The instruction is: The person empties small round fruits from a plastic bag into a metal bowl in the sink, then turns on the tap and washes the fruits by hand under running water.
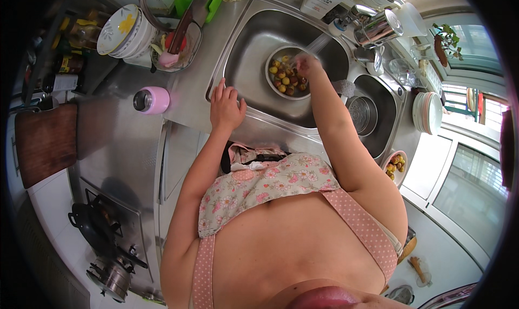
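A round bowl (271, 83) stands in the larger basin (251, 41) of a stainless-steel sink. Yellow and brown-red jujubes (286, 81) fill part of it. My right hand (307, 65) is in the bowl's far right side, among the fruit and under a stream of running water (319, 44). Motion blur hides its fingers, so whether it grips any fruit is unclear. My left hand (227, 106) rests on the sink's near left rim, fingers apart, holding nothing.
Right of the bowl, a strainer (362, 115) sits in the smaller basin, with a grey scrubber (344, 88) on the divider. More jujubes lie in a second bowl (399, 179). A pink flask (152, 100) stands on the left counter, near stacked bowls (123, 33) and a knife (180, 31).
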Available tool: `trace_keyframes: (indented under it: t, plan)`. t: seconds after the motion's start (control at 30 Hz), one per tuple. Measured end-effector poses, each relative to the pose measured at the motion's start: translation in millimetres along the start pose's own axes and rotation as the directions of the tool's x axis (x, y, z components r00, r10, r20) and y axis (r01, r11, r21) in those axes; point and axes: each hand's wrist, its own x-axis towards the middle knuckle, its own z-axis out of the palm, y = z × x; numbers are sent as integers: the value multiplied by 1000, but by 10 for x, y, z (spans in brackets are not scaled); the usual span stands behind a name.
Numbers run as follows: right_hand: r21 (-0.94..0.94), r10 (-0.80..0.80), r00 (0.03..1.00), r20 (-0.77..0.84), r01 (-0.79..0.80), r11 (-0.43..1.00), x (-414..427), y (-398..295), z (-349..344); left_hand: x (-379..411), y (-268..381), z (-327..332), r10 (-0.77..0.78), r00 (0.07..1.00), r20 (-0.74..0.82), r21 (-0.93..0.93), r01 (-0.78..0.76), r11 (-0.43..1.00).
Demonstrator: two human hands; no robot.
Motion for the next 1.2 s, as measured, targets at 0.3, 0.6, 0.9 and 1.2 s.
trace_keyframes:
  t: [0.3, 0.6, 0.9, 1.2]
  plan:
    - [475, 105, 906, 410, -310, 824, -141, -281, 23, -42, -35, 3, -10, 1000, -14, -7, 10, 1000]
    - [-64, -94, 994, -53, 90, 994, -169, 76, -48, -61, -39, -25, -10, 1000, -6, -5, 10, 1000]
    - [-872, -998, 20, -54, 486, 56, -1522, -246, -312, -121, -68, -28, -14, 1000, -9, 5, 14, 1000]
    - [-989, -988, 47, 145, -11, -146, -1437, -456, -819, -94, -56, -32, -22, 1000, 6, -28, 22, 999]
